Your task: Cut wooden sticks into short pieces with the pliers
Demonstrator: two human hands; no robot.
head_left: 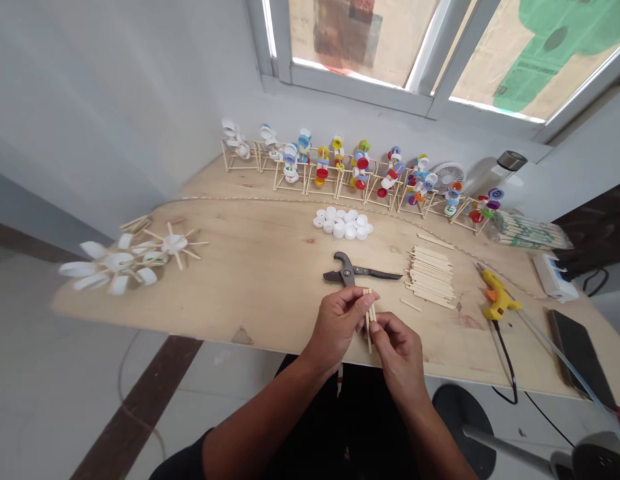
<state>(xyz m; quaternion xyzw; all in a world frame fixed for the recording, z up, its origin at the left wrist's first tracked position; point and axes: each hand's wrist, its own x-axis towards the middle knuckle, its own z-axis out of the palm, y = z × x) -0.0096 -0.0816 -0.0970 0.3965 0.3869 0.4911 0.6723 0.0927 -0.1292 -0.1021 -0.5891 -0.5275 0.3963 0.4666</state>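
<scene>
Near the front edge of the wooden table, my left hand (336, 325) pinches the upper part of a few thin wooden sticks (369, 320). My right hand (397, 347) grips the same sticks lower down, with thumb and fingers closed on them. The sticks stand roughly lengthwise, close together; their exact number I cannot tell. Just beyond my left hand lies a pair of metal cutters (348, 272), its lower handle partly hidden by that hand. To the right is a pile of cut sticks (430, 275), with one short loose stick (411, 305) beside it.
White bottle caps (341, 223) are grouped mid-table. Behind them stand several stick frames with coloured cap wheels (360, 175). At right are a yellow glue gun (499, 295), a phone (580, 357) and a power strip (555, 277). Stick-and-cap wheels (119, 262) lie at left.
</scene>
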